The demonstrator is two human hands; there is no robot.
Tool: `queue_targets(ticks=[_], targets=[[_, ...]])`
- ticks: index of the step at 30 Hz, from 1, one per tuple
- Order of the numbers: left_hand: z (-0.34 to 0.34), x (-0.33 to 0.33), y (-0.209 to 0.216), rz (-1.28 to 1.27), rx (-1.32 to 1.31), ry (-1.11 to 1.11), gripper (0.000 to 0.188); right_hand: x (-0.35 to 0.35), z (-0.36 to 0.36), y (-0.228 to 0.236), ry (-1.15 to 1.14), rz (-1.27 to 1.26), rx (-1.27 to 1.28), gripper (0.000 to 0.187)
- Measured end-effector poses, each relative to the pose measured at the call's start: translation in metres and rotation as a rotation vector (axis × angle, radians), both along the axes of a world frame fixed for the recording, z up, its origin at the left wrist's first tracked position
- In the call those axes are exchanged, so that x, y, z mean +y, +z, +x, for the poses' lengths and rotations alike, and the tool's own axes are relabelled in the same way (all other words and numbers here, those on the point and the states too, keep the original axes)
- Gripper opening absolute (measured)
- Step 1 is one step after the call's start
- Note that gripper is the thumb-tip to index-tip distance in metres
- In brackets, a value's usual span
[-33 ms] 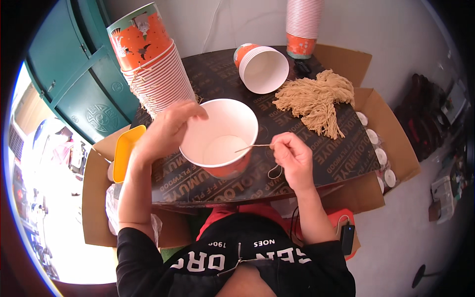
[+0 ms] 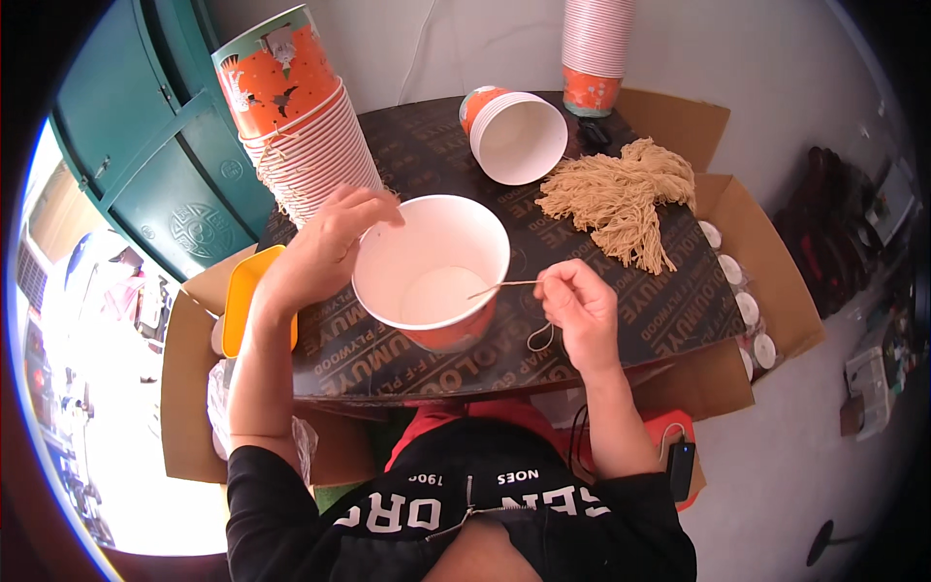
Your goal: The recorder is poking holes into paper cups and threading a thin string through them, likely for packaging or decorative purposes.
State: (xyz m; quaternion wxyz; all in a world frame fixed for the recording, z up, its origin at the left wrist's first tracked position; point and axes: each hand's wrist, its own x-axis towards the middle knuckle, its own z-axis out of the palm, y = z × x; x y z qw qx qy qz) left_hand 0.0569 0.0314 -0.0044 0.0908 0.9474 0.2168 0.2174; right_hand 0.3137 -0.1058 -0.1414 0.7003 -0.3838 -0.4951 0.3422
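A white-lined paper bucket with an orange printed outside stands near the front of the dark table, its mouth tipped towards me. My left hand has its fingers curled over the bucket's left rim; the thumb is hard to make out. Pinched between the thumb and fingers of my right hand is a thin beige cord. The cord's free end reaches across the right rim into the bucket's mouth, and a loop of it dangles below my right hand.
A tall stack of paper buckets leans at the left, some with cord attached. Further back are nested buckets on their side and another stack. A bundle of beige cords lies right. Cardboard boxes and a yellow bin flank the table.
My left hand has shifted slightly upward at the rim. My right hand, the cord and the bucket have moved a touch to the right.
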Motion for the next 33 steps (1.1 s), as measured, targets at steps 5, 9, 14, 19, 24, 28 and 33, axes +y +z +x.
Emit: queue_targets(ticks=[5, 9, 14, 19, 24, 28, 33], targets=[[-0.023, 0.012, -0.018, 0.140, 0.184, 0.049, 0.033, -0.004, 0.014, 0.009, 0.033, -0.020, 0.137, 0.012], [-0.028, -0.008, -0.022, 0.119, 0.176, 0.049, 0.019, -0.014, 0.019, 0.018, 0.024, -0.017, 0.198, 0.018], [-0.016, -0.048, -0.021, 0.257, 0.074, -0.033, 0.012, -0.032, 0.008, 0.030, 0.072, 0.065, 0.236, 0.019], [0.016, -0.067, -0.046, 0.249, 0.001, -0.041, 0.014, -0.033, -0.016, 0.034, 0.323, 0.072, 0.452, 0.025], [0.046, -0.082, -0.054, 0.429, -0.344, -0.037, 0.033, -0.019, -0.033, 0.035, 0.563, 0.092, 0.842, 0.026], [0.043, -0.100, -0.078, 0.277, -0.512, -0.167, 0.031, -0.013, -0.039, 0.035, 0.615, 0.101, 0.990, 0.024], [0.051, -0.120, -0.090, -0.367, -0.361, -0.050, 0.047, -0.011, -0.040, 0.034, 0.644, 0.146, 1.033, 0.027]])
